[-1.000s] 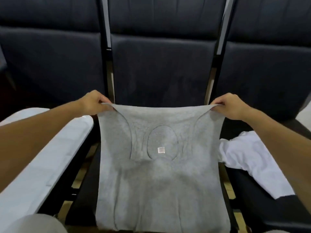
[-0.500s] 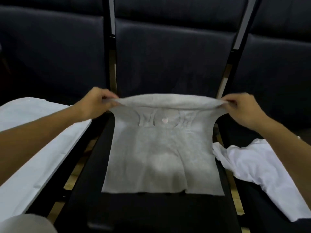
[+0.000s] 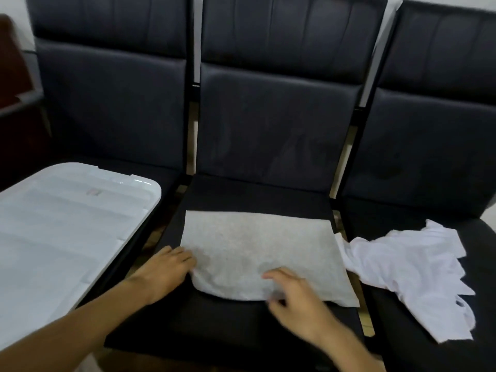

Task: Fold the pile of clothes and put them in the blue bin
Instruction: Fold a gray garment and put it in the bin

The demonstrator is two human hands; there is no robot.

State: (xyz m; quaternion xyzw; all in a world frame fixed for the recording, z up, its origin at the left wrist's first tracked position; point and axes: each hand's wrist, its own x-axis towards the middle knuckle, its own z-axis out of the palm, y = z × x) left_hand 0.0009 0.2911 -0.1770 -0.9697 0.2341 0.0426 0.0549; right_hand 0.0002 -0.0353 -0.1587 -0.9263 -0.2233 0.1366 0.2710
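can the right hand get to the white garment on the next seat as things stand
Probably yes. The right hand hovers over the folded gray garment's near edge, holding nothing, and the crumpled white garment lies uncovered on the seat just to its right, with nothing between them.

3 dark padded chairs (image 3: 268, 124) in row, white wall (image 3: 16, 6) behind.

grey garment (image 3: 257, 248) | white garment (image 3: 410, 275) | black chairs (image 3: 273, 135) | white lid (image 3: 61, 226)

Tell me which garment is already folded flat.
The grey garment on the middle seat, under both hands; the white garment on the right seat lies crumpled.
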